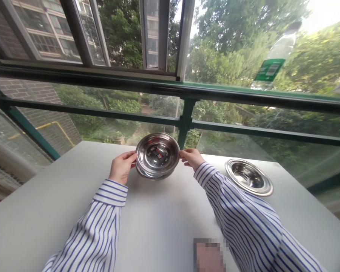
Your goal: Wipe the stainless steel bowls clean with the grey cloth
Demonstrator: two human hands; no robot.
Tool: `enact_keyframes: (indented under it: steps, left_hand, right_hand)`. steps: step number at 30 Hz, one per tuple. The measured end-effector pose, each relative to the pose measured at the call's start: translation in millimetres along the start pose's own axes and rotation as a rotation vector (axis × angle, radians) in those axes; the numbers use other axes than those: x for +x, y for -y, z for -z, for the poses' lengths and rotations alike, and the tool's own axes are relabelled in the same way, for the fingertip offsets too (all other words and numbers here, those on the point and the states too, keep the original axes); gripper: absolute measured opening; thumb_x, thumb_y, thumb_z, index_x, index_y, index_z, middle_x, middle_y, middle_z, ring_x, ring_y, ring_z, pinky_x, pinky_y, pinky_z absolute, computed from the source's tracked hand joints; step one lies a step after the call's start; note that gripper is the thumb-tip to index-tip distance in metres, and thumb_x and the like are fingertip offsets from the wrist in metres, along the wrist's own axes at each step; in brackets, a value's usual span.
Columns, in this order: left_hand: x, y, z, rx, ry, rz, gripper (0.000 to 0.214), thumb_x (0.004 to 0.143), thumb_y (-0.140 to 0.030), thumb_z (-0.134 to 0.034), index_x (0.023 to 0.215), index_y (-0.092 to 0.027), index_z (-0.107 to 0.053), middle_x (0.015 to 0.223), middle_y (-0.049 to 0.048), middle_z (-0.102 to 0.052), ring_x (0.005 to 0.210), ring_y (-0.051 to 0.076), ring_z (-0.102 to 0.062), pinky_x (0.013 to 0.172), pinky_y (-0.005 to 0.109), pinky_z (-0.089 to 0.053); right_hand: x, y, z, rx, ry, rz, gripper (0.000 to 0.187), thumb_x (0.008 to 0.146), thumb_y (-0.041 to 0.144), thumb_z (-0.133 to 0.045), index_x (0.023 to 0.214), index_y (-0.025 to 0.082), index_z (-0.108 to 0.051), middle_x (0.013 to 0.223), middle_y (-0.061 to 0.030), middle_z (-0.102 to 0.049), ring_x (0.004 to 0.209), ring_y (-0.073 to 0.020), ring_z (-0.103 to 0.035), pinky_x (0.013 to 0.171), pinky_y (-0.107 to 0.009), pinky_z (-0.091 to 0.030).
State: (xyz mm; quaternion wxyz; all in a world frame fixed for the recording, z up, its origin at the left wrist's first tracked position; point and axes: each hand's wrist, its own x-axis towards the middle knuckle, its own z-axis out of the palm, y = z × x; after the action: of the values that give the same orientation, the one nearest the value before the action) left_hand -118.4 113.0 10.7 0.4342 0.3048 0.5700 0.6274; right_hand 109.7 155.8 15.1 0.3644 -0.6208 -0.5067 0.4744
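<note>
A stack of shiny steel bowls stands on the white table near its far edge, with a label inside the top bowl. My left hand grips the stack's left rim, fingers curled on it. My right hand holds the right rim the same way. Both arms wear blue-and-white striped sleeves. A single steel bowl sits apart on the table to the right of my right arm.
Beyond the table's far edge runs a green metal railing with glass panes. A plastic bottle with a green label stands on the top rail at the right. Trees and a brick building lie outside.
</note>
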Motion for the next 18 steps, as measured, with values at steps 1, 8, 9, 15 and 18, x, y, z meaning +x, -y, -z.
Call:
enact_keyframes:
  steps: [1, 8, 9, 15, 18]
  left_hand:
    - [-1.2, -0.2, -0.5, -0.021, 0.007, -0.003, 0.028, 0.048, -0.023, -0.075, 0.071, -0.012, -0.065, 0.066, -0.0003, -0.064, 0.06, 0.009, -0.057, 0.058, 0.023, -0.046]
    - [-14.8, -3.5, -3.5, -0.06, 0.117, 0.017, 0.027, 0.052, -0.02, -0.074, 0.075, -0.013, -0.062, 0.067, -0.0004, -0.063, 0.059, 0.01, -0.057, 0.058, 0.024, -0.048]
    - [-17.6, -4.1, -4.7, -0.057, 0.138, 0.021, 0.026, 0.053, -0.02, -0.074, 0.075, -0.013, -0.062, 0.067, -0.0005, -0.062, 0.058, 0.009, -0.057, 0.057, 0.023, -0.047]
    - [-36.6, -5.7, -16.9, -0.046, 0.278, 0.033, 0.03, 0.055, -0.022, -0.074, 0.078, -0.015, -0.057, 0.069, -0.0022, -0.062, 0.061, 0.009, -0.057, 0.059, 0.023, -0.049]
    - [-46.6, -5.1, -22.0, -0.023, 0.349, 0.048, 0.031, 0.056, -0.024, -0.075, 0.078, -0.016, -0.055, 0.069, -0.0036, -0.061, 0.061, 0.01, -0.058, 0.058, 0.025, -0.051]
  right_hand:
    - [-2.4, 0.2, 1.6, -0.02, 0.022, 0.003, 0.03, 0.089, 0.032, -0.053, 0.115, 0.015, -0.052, 0.114, -0.0078, -0.055, 0.095, -0.0197, -0.058, 0.079, -0.04, -0.05]
    - [-21.3, 1.0, 24.3, -0.095, 0.035, 0.111, 0.017, 0.087, 0.026, -0.056, 0.095, 0.011, -0.059, 0.086, -0.0041, -0.062, 0.07, -0.0122, -0.06, 0.06, -0.025, -0.051]
    - [-23.5, 0.3, 28.9, -0.094, 0.025, 0.136, 0.013, 0.085, 0.024, -0.058, 0.088, 0.011, -0.059, 0.078, -0.0031, -0.062, 0.064, -0.0107, -0.059, 0.054, -0.022, -0.049]
    - [-35.3, -8.5, 56.4, -0.078, -0.027, 0.254, 0.013, 0.073, 0.022, -0.067, 0.071, 0.014, -0.056, 0.058, 0.0006, -0.06, 0.048, -0.0077, -0.055, 0.036, -0.014, -0.039]
    - [-41.4, -13.7, 69.0, -0.075, -0.039, 0.288, 0.014, 0.071, 0.023, -0.067, 0.07, 0.015, -0.056, 0.057, 0.0007, -0.06, 0.047, -0.0079, -0.055, 0.035, -0.014, -0.038]
